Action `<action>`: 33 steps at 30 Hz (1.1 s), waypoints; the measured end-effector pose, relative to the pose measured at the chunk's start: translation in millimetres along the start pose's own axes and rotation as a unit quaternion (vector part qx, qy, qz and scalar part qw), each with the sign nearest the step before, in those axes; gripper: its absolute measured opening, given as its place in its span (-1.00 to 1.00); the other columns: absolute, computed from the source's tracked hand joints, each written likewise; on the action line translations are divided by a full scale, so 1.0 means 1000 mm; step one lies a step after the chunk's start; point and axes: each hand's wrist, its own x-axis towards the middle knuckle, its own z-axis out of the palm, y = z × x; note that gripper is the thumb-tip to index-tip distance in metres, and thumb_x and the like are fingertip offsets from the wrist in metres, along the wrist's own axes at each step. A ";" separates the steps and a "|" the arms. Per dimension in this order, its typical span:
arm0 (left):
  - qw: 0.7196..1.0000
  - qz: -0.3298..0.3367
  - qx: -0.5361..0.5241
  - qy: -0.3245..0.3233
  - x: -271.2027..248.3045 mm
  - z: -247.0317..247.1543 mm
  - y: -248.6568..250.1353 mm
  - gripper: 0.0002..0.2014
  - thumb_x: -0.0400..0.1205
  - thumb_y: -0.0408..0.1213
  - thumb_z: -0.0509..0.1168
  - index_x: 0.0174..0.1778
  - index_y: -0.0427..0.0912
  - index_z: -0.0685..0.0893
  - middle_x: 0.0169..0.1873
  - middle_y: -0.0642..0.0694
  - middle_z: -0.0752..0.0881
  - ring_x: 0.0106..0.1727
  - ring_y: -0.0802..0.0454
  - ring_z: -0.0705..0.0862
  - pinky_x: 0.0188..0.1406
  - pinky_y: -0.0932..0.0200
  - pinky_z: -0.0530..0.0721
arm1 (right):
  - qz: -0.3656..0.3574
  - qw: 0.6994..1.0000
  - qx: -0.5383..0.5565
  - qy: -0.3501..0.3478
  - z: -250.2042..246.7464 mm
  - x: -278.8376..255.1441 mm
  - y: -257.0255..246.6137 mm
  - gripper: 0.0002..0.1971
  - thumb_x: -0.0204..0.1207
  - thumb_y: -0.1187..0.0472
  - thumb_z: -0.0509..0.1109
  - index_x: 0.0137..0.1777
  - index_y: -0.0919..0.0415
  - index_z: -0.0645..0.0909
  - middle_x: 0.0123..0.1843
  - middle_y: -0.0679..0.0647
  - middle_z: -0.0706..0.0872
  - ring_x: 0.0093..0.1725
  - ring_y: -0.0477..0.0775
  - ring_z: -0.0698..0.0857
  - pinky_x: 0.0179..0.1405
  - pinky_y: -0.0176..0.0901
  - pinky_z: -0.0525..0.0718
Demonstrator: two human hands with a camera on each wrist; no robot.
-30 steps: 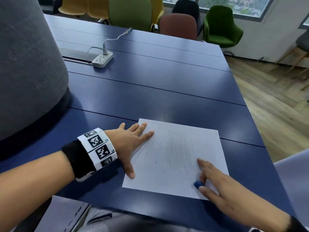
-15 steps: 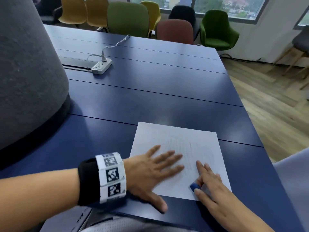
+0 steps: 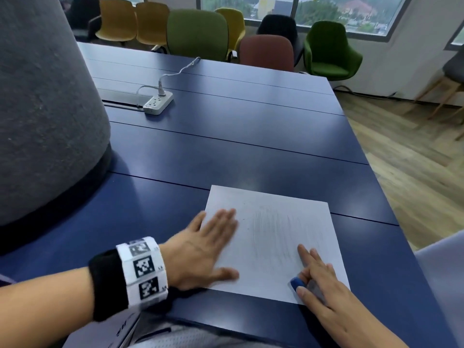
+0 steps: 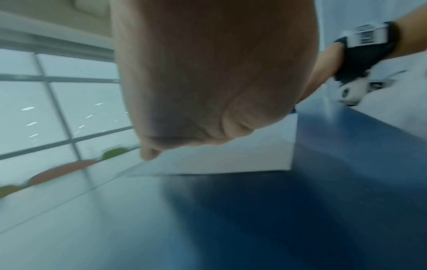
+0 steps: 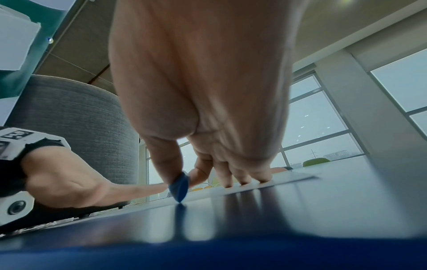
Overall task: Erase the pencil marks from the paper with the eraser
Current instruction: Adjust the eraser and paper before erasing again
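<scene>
A white paper lies near the front edge of the blue table. Faint grey pencil marks cover its middle. My left hand lies flat and open on the sheet's left part, blurred by motion. My right hand rests on the near right corner and pinches a small blue eraser between thumb and finger. In the right wrist view the eraser stands with its tip at the paper's near edge, and the other fingers touch the sheet. The left wrist view shows the left hand's palm over the paper.
A large grey upholstered column stands on the table's left side. A white power strip with a cable lies farther back. Coloured chairs line the far edge. The table's right edge drops to a wooden floor.
My left hand swept from the paper's left edge to its middle and back to the left. Dark crumbs seen on the sheet a second ago are gone. The right hand stayed at its corner.
</scene>
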 end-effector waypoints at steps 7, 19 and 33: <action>0.997 0.070 -0.014 0.000 -0.006 0.012 0.026 -0.11 0.56 0.48 -0.33 0.60 -0.02 -0.52 0.55 -0.02 -0.59 0.52 0.10 -0.66 0.57 -0.16 -0.51 | -0.014 1.000 -0.002 0.009 0.001 0.002 0.005 -0.34 0.72 0.10 0.12 0.63 -0.20 -0.23 0.28 -0.49 0.29 0.46 -0.70 -0.33 0.36 -0.73 -0.37; 0.998 0.032 -0.029 0.035 0.073 -0.038 0.048 -0.03 0.49 0.46 -0.44 0.67 -0.16 -0.39 0.62 -0.06 -0.48 0.63 0.03 -0.49 0.62 -0.19 -0.36 | -0.017 1.000 0.013 0.015 0.002 0.005 0.007 -0.37 0.70 0.10 0.20 0.59 -0.28 -0.10 0.39 -0.64 0.17 0.44 -0.73 -0.29 0.49 -0.63 -0.33; 0.967 -0.212 -0.143 0.009 0.049 -0.022 -0.012 -0.05 0.61 0.42 -0.30 0.64 -0.27 -0.44 0.62 -0.15 -0.49 0.62 -0.02 -0.51 0.60 -0.22 -0.41 | -0.003 0.998 0.057 0.036 0.005 0.004 0.004 -0.38 0.72 0.15 0.18 0.57 -0.31 -0.10 0.25 -0.53 0.37 0.48 -0.70 -0.24 0.34 -0.78 -0.33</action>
